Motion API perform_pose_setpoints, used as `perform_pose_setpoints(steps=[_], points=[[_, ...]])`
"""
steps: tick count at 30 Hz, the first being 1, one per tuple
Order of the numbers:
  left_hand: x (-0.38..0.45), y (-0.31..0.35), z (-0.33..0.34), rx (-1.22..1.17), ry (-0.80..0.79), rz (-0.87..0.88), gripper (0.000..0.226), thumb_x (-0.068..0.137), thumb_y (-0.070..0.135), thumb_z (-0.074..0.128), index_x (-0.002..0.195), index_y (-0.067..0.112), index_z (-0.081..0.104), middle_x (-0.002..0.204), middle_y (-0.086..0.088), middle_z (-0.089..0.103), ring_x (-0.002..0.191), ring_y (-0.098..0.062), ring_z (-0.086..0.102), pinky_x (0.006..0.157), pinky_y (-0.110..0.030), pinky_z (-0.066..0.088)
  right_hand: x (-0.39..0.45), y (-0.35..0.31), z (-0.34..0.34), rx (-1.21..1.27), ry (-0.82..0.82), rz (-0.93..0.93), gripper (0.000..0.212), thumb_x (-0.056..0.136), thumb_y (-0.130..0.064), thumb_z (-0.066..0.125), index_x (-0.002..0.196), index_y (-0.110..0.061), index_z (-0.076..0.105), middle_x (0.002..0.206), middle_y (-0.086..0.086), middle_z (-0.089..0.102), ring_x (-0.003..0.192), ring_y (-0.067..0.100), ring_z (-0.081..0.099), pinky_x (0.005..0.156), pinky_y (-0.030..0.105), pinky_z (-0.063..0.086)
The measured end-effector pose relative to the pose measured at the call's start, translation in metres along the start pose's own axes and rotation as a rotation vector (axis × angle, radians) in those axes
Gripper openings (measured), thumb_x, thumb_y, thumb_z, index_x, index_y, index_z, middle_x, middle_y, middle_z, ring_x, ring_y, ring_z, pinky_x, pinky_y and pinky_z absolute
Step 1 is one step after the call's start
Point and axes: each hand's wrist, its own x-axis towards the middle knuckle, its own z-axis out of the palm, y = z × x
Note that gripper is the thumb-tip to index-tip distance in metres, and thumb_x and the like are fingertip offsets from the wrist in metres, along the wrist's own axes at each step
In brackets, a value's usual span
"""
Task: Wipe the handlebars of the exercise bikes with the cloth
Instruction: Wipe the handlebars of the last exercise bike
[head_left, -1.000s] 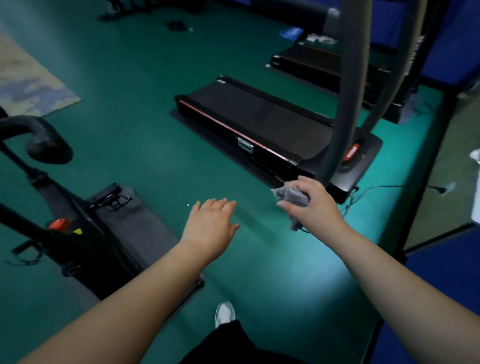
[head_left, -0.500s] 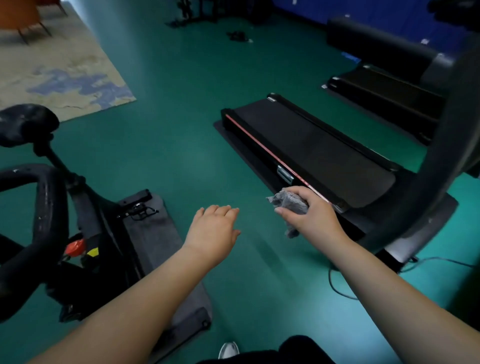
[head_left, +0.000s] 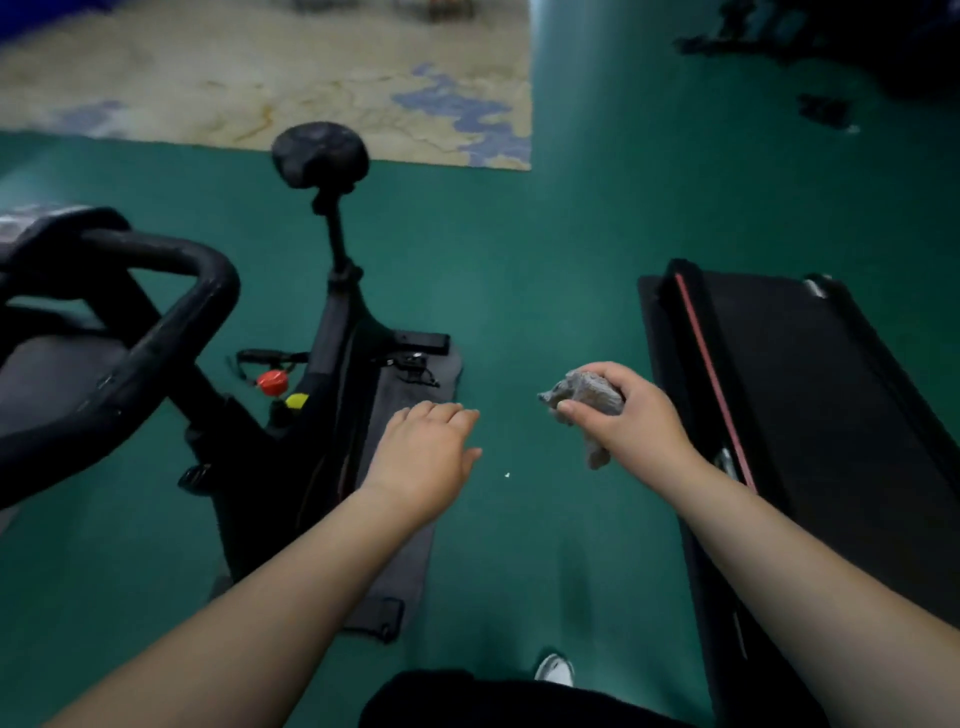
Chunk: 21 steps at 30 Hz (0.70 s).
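Note:
A black exercise bike (head_left: 332, 332) stands at the left on a dark mat (head_left: 410, 545). Its looped black handlebar (head_left: 171, 322) fills the left side, nearer to me than its saddle (head_left: 319, 153). My right hand (head_left: 628, 415) grips a crumpled grey cloth (head_left: 584, 395) over the green floor, well right of the handlebar. My left hand (head_left: 423, 457) hovers above the mat's edge with its fingers straight and together, holding nothing.
A black treadmill (head_left: 810, 415) with a red side stripe lies along the right. A beige and blue rug (head_left: 291, 83) covers the floor at the back. Dark equipment (head_left: 831, 36) sits far right at the back. My white shoe (head_left: 556, 670) shows at the bottom.
My view has swung left: the treadmill slid to the right edge and the bike's handlebar and saddle came fully into view. Both hands keep their pose, the right still holding the cloth.

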Motion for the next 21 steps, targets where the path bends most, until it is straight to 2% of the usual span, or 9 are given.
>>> perform_pose_setpoints(steps=[4, 8, 10, 12, 14, 16, 18, 20, 21], points=[[-0.007, -0.005, -0.008, -0.027, 0.028, -0.181, 0.051, 0.094, 0.043, 0.045, 0.141, 0.025, 0.037, 0.145, 0.004, 0.042, 0.131, -0.019, 0.037, 0.108, -0.037, 0.029, 0.036, -0.013, 0.012, 0.013, -0.145, -0.081, 0.020, 0.079, -0.017, 0.075, 0.086, -0.030, 0.062, 0.093, 0.000, 0.067, 0.054, 0.009, 0.060, 0.043, 0.018, 0.049], [-0.014, -0.025, -0.012, -0.049, 0.009, -0.322, 0.054, 0.093, 0.045, 0.044, 0.142, 0.027, 0.034, 0.147, 0.004, 0.040, 0.131, -0.019, 0.039, 0.106, -0.039, 0.034, 0.070, -0.037, 0.039, 0.047, -0.285, -0.168, 0.024, 0.078, -0.014, 0.076, 0.091, -0.029, 0.062, 0.095, 0.000, 0.065, 0.051, -0.003, 0.056, 0.043, 0.014, 0.046], [-0.014, -0.037, -0.013, -0.058, 0.022, -0.386, 0.055, 0.093, 0.046, 0.044, 0.143, 0.028, 0.032, 0.148, 0.005, 0.038, 0.132, -0.018, 0.038, 0.106, -0.038, 0.034, 0.087, -0.049, 0.054, 0.048, -0.354, -0.226, 0.034, 0.075, -0.016, 0.079, 0.101, -0.030, 0.061, 0.097, -0.009, 0.064, 0.065, -0.004, 0.059, 0.054, 0.020, 0.054], [-0.011, -0.048, -0.015, -0.090, 0.044, -0.446, 0.055, 0.093, 0.046, 0.044, 0.144, 0.029, 0.031, 0.148, 0.006, 0.037, 0.132, -0.017, 0.037, 0.107, -0.038, 0.034, 0.105, -0.058, 0.069, 0.035, -0.417, -0.269, 0.048, 0.073, -0.020, 0.081, 0.111, -0.035, 0.055, 0.100, -0.018, 0.061, 0.079, 0.008, 0.064, 0.073, 0.037, 0.058], [-0.006, -0.058, -0.019, -0.110, 0.075, -0.490, 0.054, 0.094, 0.045, 0.044, 0.143, 0.030, 0.032, 0.148, 0.007, 0.037, 0.133, -0.017, 0.037, 0.107, -0.038, 0.034, 0.121, -0.066, 0.082, 0.020, -0.464, -0.287, 0.060, 0.072, -0.024, 0.081, 0.120, -0.041, 0.049, 0.106, -0.019, 0.057, 0.090, 0.018, 0.066, 0.081, 0.044, 0.056], [0.001, -0.067, -0.024, -0.124, 0.114, -0.522, 0.052, 0.094, 0.044, 0.045, 0.143, 0.030, 0.034, 0.147, 0.008, 0.039, 0.132, -0.016, 0.037, 0.107, -0.037, 0.034, 0.136, -0.074, 0.093, -0.009, -0.495, -0.296, 0.070, 0.074, -0.026, 0.080, 0.131, -0.040, 0.042, 0.114, -0.012, 0.053, 0.097, 0.018, 0.064, 0.085, 0.036, 0.054], [0.008, -0.075, -0.028, -0.131, 0.131, -0.548, 0.052, 0.094, 0.044, 0.045, 0.143, 0.030, 0.034, 0.147, 0.008, 0.039, 0.132, -0.016, 0.037, 0.106, -0.036, 0.033, 0.149, -0.081, 0.103, -0.023, -0.508, -0.326, 0.073, 0.075, -0.025, 0.079, 0.136, -0.035, 0.040, 0.118, -0.008, 0.053, 0.101, 0.012, 0.060, 0.083, 0.019, 0.047], [0.015, -0.081, -0.030, -0.146, 0.131, -0.575, 0.051, 0.094, 0.044, 0.045, 0.143, 0.030, 0.034, 0.147, 0.009, 0.039, 0.132, -0.016, 0.036, 0.105, -0.035, 0.033, 0.161, -0.087, 0.112, 0.013, -0.525, -0.355, 0.070, 0.075, -0.021, 0.079, 0.134, -0.032, 0.044, 0.114, -0.009, 0.055, 0.097, 0.009, 0.059, 0.070, 0.004, 0.043], [0.018, -0.084, -0.031, -0.160, 0.125, -0.594, 0.051, 0.094, 0.044, 0.045, 0.143, 0.030, 0.034, 0.147, 0.009, 0.039, 0.132, -0.016, 0.036, 0.105, -0.035, 0.032, 0.167, -0.090, 0.116, 0.044, -0.537, -0.358, 0.068, 0.075, -0.018, 0.079, 0.133, -0.031, 0.045, 0.110, -0.011, 0.056, 0.094, 0.007, 0.060, 0.062, 0.001, 0.042]])
